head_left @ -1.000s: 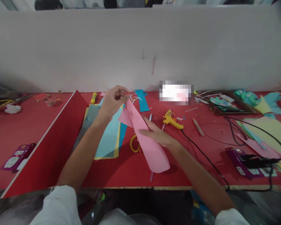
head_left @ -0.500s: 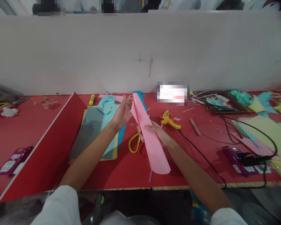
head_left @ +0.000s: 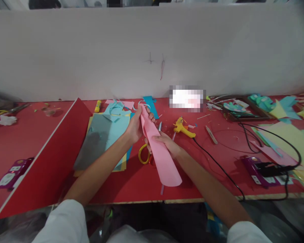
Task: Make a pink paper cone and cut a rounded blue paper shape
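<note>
A rolled sheet of pink paper slants between my hands, narrow at its far end and wider toward me. My left hand wraps round the narrow upper end, its fingers behind the paper. Lower down, my right hand grips the middle of the roll, thumb on top and fingers underneath. Behind the paper lie scissors with yellow handles, partly hidden. A stack of coloured sheets is under and left of my left forearm. A yellow glue gun rests right of my right hand.
A red board stands tilted at the left. A cutter lies beyond the glue gun's black cord. On the right are a purple power strip, paper sheets and a dark frame. A glue stick lies near the white partition.
My left hand has closed round the upper end of the pink paper, where its fingers were looser before. The roll has shifted slightly left; my right hand keeps its hold.
</note>
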{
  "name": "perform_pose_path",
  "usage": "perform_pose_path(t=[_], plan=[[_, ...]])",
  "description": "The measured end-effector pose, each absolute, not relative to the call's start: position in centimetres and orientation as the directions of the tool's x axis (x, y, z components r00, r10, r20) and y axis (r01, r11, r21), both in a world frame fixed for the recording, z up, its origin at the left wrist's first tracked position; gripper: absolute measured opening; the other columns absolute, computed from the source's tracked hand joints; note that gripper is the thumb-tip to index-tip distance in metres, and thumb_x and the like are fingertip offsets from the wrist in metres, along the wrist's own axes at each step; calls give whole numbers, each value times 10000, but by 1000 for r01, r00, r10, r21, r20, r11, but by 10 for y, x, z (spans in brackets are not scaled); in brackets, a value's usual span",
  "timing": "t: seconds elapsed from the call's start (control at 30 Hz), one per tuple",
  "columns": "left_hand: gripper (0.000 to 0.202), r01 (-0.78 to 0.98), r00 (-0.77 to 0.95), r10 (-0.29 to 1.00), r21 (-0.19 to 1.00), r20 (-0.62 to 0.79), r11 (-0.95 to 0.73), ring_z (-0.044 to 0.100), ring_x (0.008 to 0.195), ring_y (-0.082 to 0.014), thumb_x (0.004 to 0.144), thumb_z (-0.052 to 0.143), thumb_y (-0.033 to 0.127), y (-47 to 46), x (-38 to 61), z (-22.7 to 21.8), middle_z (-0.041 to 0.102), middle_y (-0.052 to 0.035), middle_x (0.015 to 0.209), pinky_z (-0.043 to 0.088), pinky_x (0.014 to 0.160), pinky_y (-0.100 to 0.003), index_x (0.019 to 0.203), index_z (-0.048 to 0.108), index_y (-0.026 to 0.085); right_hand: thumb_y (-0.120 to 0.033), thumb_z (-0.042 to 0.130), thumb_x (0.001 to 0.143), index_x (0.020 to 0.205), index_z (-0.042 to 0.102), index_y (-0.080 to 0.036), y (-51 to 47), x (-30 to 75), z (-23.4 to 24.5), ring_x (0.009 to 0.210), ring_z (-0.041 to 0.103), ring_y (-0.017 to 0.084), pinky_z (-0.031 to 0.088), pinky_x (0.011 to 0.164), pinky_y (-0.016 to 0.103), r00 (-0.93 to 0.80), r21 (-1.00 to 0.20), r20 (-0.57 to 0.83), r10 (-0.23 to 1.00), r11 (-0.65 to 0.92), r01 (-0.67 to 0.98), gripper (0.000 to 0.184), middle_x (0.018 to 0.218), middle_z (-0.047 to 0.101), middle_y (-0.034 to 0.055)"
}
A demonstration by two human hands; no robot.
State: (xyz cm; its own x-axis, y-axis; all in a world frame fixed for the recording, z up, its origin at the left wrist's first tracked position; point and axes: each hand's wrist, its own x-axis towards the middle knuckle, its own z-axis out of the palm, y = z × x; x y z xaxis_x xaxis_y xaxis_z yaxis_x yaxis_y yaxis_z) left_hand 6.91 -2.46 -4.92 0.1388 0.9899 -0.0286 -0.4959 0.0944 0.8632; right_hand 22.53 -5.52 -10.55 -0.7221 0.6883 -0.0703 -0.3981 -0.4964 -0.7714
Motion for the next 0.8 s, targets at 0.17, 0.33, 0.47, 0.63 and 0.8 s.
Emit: perform_pose_path(t=[0.17,0.33,0.47,0.63,0.8], plan=[[608,-511,127,990,852,-57,114,661,733,-178,849,646,835,-25,70,-50,595,-7,737,570,686,-312,874,529,239,-402,854,799,1140,608,-212,-57,226,-101,640,704,169,622,579,299,-714,-779,-92,694,-497,-383,462,937,766,35],[608,-518,81,993,848,-80,110,643,684,-164,853,643,835,-25,72,-53,589,1,715,566,649,-301,855,515,240,-385,886,762,1217,569,-228,-59,224,-98,634,721,184,628,558,308,-689,-782,-151,709,-512,-356,576,910,778,30],[618,-517,74,995,850,-69,98,644,644,-156,844,647,843,-25,72,-55,595,5,702,558,592,-290,851,521,238,-392,906,737,1282,536,-247,-59,223,-100,613,724,192,633,555,319,-671,-785,-174,721,-513,-348,674,850,771,11],[696,-460,91,995,884,-51,87,722,713,-214,837,538,924,-28,73,-57,682,-32,746,566,558,-314,986,599,247,-383,880,754,1258,560,-252,-59,223,-103,605,716,182,620,539,299,-642,-787,-179,745,-500,-361,611,832,757,0],[737,-415,143,988,902,-61,115,750,723,-242,862,492,923,-33,79,-60,719,-59,764,560,521,-317,1059,670,235,-377,854,771,1172,569,-255,-57,227,-102,568,677,165,590,521,285,-593,-793,-156,790,-458,-402,507,768,713,-30]])
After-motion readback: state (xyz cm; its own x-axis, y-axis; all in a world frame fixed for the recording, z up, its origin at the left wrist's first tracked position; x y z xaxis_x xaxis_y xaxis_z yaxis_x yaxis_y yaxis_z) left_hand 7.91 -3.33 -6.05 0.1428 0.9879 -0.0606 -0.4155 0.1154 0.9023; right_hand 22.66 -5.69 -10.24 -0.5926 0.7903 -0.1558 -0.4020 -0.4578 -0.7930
